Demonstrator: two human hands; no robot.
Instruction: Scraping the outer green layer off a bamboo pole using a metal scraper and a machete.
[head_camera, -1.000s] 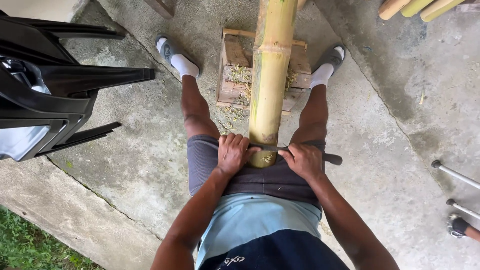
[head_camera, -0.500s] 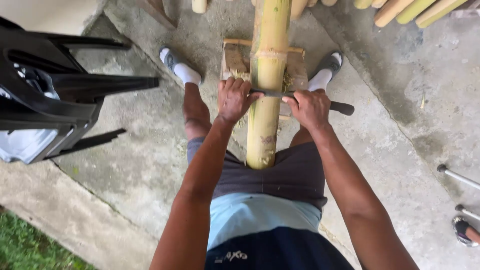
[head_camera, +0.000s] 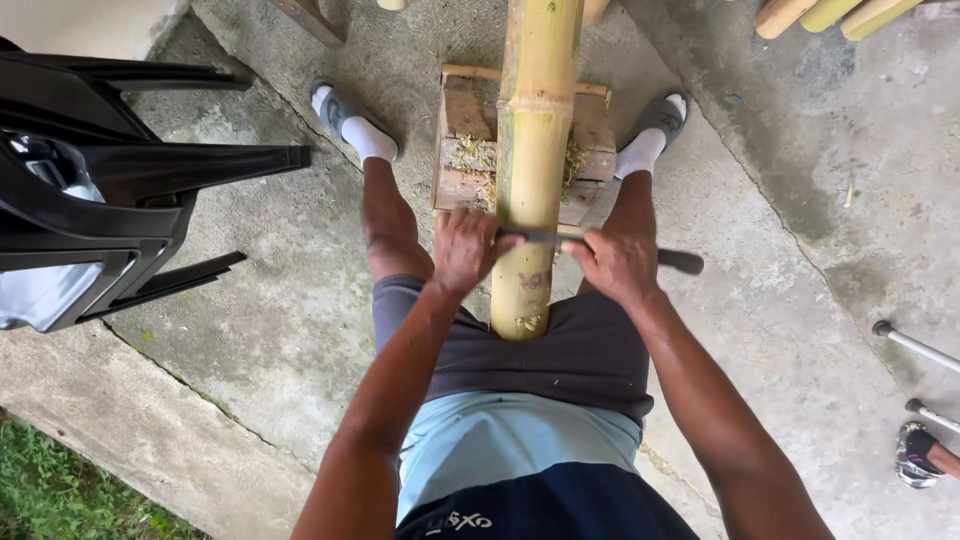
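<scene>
A thick yellow-green bamboo pole (head_camera: 533, 150) runs from the top of the head view down to my lap, resting on a wooden block (head_camera: 462, 150) between my feet. A long dark blade (head_camera: 540, 238) lies crosswise on the pole. My left hand (head_camera: 463, 250) is closed on the blade's left end, against the pole's left side. My right hand (head_camera: 622, 262) grips the blade on the right side of the pole, and the dark handle end (head_camera: 682, 262) sticks out past it. Green shavings lie on the block.
A black plastic chair (head_camera: 110, 200) lies tipped at the left. More bamboo poles (head_camera: 830, 15) lie at the top right. Metal legs (head_camera: 915, 345) and another person's foot (head_camera: 918, 455) show at the right edge. Grass borders the concrete at the bottom left.
Both hands and the blade went from the pole's near end up the pole, then came partway back toward me. The pole has stayed on the block.
</scene>
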